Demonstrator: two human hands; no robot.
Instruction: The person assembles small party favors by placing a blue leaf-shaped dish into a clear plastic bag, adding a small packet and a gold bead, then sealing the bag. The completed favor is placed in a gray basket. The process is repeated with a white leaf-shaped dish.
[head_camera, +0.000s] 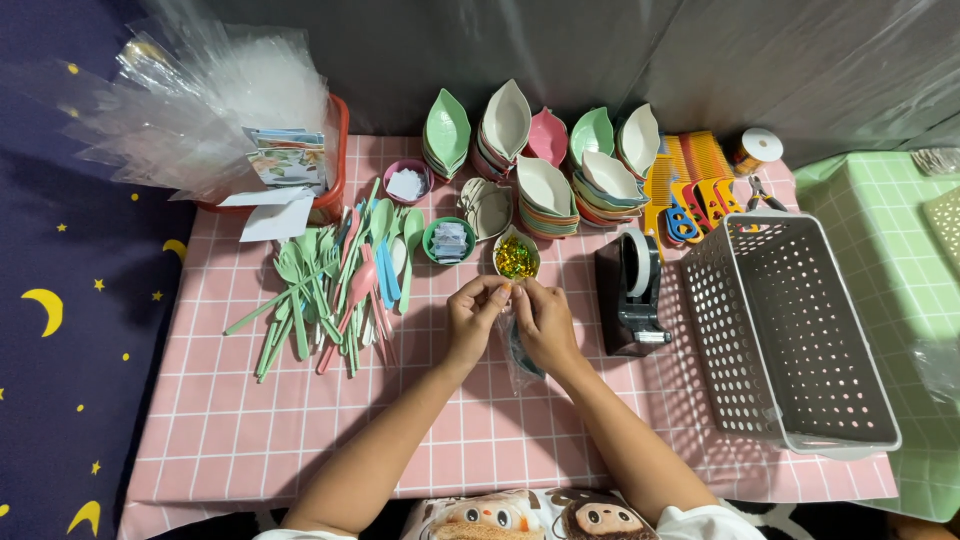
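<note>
Both hands are meeting above the desk (300, 420). The left hand (470, 318) and right hand (545, 322) are pinching with closed fingers the top of a clear bag (520, 362), hanging just below the bowl (516, 256) of glitter, beside the tape dispenser (632, 295)

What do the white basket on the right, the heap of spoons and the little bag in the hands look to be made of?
The white basket looks like moulded matte plastic: even rows of punched holes, rounded rim. The spoons seem smooth pastel plastic with a slight sheen. The small bag, pinched by the left hand and right hand, appears to be thin clear film, glossy and crinkled.
</note>
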